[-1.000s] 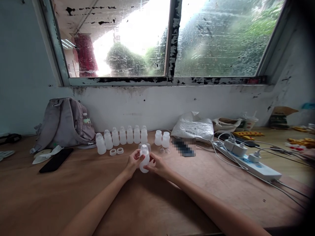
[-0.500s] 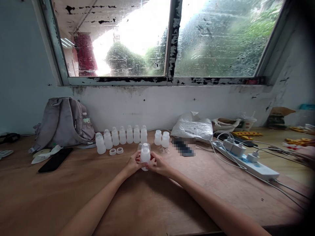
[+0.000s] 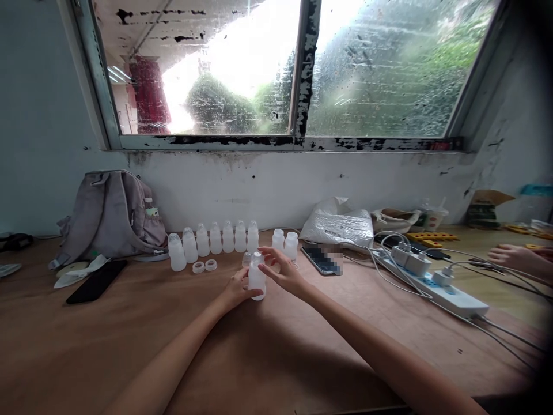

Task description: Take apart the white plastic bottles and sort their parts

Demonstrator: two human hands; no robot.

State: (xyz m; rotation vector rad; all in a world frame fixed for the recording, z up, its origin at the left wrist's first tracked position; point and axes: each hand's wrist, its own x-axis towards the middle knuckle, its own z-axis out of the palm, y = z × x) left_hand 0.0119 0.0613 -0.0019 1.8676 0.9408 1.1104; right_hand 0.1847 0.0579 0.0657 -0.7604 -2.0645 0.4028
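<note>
A frosted white baby bottle (image 3: 256,282) stands roughly upright on the table in front of me. My left hand (image 3: 237,288) is closed around its lower body from the left. My right hand (image 3: 283,272) has thumb and fingers around the top of the same bottle, at its collar. Just behind it is a clear dome cap (image 3: 246,259), partly hidden. A row of capped baby bottles (image 3: 215,238) stands farther back to the left, with two white collar rings (image 3: 210,265) before it. Two uncapped bottles (image 3: 291,246) stand behind my right hand, which covers most of some small rings.
To the right lie a phone (image 3: 320,260), a silvery bag (image 3: 339,222) and a power strip (image 3: 453,297) with trailing cables. A black phone (image 3: 95,281) and a grey backpack (image 3: 114,216) are at left. Another person's hand (image 3: 512,258) is at far right.
My right hand has moved up from the bottle's body to its top. The left hand keeps its hold. At far right, the other person's hand has come farther into view.
</note>
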